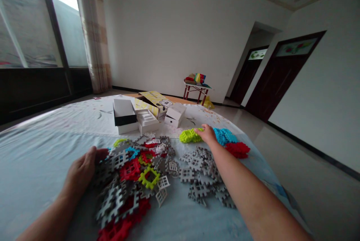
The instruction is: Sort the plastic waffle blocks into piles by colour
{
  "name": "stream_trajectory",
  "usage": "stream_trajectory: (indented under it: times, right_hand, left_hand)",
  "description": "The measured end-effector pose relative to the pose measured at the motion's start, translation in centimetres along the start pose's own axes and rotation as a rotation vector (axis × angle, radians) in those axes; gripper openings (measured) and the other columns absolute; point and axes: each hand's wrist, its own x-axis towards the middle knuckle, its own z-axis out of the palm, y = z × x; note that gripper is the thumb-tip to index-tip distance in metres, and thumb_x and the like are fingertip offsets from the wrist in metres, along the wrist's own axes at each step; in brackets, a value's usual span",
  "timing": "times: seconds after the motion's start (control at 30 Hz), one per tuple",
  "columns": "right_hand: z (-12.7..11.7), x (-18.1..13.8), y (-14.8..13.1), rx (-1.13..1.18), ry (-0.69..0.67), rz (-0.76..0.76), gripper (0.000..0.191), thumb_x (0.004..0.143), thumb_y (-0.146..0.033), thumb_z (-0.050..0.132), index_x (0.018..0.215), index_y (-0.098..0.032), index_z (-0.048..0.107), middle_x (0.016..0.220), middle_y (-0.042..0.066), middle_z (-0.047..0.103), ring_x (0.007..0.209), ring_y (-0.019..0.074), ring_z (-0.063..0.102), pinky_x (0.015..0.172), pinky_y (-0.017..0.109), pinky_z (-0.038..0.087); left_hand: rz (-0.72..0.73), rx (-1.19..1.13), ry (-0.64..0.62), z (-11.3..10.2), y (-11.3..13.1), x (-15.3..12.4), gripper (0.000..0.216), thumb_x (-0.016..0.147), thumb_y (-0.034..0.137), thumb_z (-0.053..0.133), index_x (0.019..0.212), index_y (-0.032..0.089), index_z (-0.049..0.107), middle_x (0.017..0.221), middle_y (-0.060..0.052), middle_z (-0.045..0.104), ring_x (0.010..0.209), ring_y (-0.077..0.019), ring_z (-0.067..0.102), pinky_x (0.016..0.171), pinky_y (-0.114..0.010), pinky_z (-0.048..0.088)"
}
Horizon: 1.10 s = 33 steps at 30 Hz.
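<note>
A mixed heap of notched plastic building pieces, among them a red piece [131, 170], lies in front of me. My left hand [86, 164] is at the heap's left edge, fingers stretched toward it and their tips beside a bit of blue; the far fingers are partly hidden. My right hand [208, 134] reaches over the yellow-green building pieces [187, 136], its fingers bent down onto them and closed at the pile's right end. To its right are blue pieces [226, 136] and red pieces [238, 150]. Grey pieces [197, 164] form a pile beneath my right forearm.
Behind the heaps stand an open white box with a black band [123, 115], a white tray [147, 121], a small white box [174, 115] and a yellow carton [157, 100]. White window pieces [162, 188] lie near the heap's right side. A cloth [180, 222] covers the round table.
</note>
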Motion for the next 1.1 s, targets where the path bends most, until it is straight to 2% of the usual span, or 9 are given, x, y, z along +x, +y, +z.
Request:
stream_trajectory:
  times: [0.13,0.23,0.3,0.47,0.63,0.73,0.87,0.97,1.1]
  right_hand:
    - [-0.6,-0.3,-0.5,0.029,-0.006,-0.065,0.039,0.072,-0.035,0.061,0.104,-0.013,0.058,0.104,0.013,0.062,0.096,0.0211,0.058,0.084,0.032,0.043]
    - [-0.9,-1.9,-2.1,0.071,-0.054,-0.135,0.034,0.074,-0.031,0.059,0.103,-0.014,0.059,0.102,0.011,0.062,0.089,0.0179,0.059,0.081,0.030,0.045]
    - [-1.0,-4.0,-3.9,0.134,-0.123,-0.225,0.031,0.073,-0.028,0.060,0.101,-0.015,0.060,0.099,0.008,0.063,0.085,0.0160,0.059,0.079,0.028,0.045]
    - [-1.6,-10.9,-9.0,0.280,-0.402,-0.564,0.029,0.073,-0.031,0.062,0.098,-0.017,0.062,0.092,0.005,0.061,0.084,0.0155,0.056,0.079,0.030,0.044]
    - [-2.0,-15.3,-11.5,0.216,-0.560,-0.714,0.041,0.068,-0.042,0.068,0.100,-0.017,0.062,0.093,0.006,0.059,0.090,0.0171,0.054,0.082,0.029,0.042]
    - [-1.6,-16.1,-11.7,0.136,-0.600,-0.789,0.045,0.061,-0.044,0.073,0.096,-0.017,0.064,0.092,0.006,0.059,0.091,0.0186,0.054,0.084,0.030,0.040]
    - [-0.9,-16.6,-11.6,0.074,-0.643,-0.847,0.031,0.064,-0.039,0.073,0.087,-0.019,0.066,0.087,0.004,0.060,0.089,0.0180,0.054,0.082,0.030,0.040]
    - [-1.2,-16.8,-12.0,0.127,-0.683,-0.852,0.025,0.066,-0.036,0.072,0.082,-0.019,0.066,0.082,0.002,0.059,0.085,0.0162,0.054,0.079,0.027,0.040]
    - [-3.2,-16.1,-12.7,0.285,-0.765,-0.775,0.026,0.067,-0.036,0.070,0.086,-0.020,0.065,0.081,0.001,0.057,0.075,0.0118,0.055,0.069,0.022,0.042]
  left_hand:
    - [0.022,0.030,0.004,0.0,-0.5,0.4,0.059,0.066,0.068,0.039,0.080,0.017,0.064,0.084,-0.009,0.068,0.084,-0.0254,0.062,0.089,-0.038,0.044]
    - [0.056,0.030,-0.003,0.1,-0.6,0.3,0.060,0.069,0.066,0.038,0.083,0.015,0.064,0.085,-0.010,0.068,0.082,-0.0245,0.062,0.085,-0.037,0.046]
    - [0.067,0.032,-0.001,0.1,-0.4,0.1,0.059,0.071,0.064,0.037,0.084,0.013,0.064,0.084,-0.011,0.068,0.081,-0.0238,0.062,0.083,-0.036,0.046]
    - [0.102,0.034,0.000,0.1,0.0,-0.4,0.060,0.071,0.065,0.037,0.082,0.011,0.063,0.082,-0.011,0.067,0.078,-0.0235,0.062,0.079,-0.035,0.047]
    - [0.115,0.026,0.005,0.2,0.0,-0.5,0.063,0.070,0.067,0.036,0.083,0.011,0.063,0.082,-0.012,0.067,0.078,-0.0237,0.062,0.078,-0.035,0.047]
    - [0.119,0.025,-0.002,0.2,-0.1,-0.5,0.062,0.071,0.066,0.036,0.083,0.012,0.063,0.082,-0.011,0.067,0.079,-0.0234,0.062,0.080,-0.035,0.046]
    - [0.116,0.022,-0.006,0.1,-0.2,-0.3,0.060,0.072,0.065,0.036,0.084,0.012,0.063,0.084,-0.011,0.067,0.080,-0.0228,0.062,0.079,-0.034,0.046]
    - [0.105,0.026,-0.009,0.0,-0.2,-0.3,0.059,0.073,0.063,0.037,0.084,0.012,0.064,0.082,-0.010,0.068,0.079,-0.0228,0.062,0.079,-0.033,0.047]
    - [0.100,0.026,-0.005,0.0,0.0,-0.4,0.058,0.072,0.063,0.038,0.083,0.012,0.064,0.082,-0.011,0.068,0.080,-0.0241,0.063,0.081,-0.035,0.047]
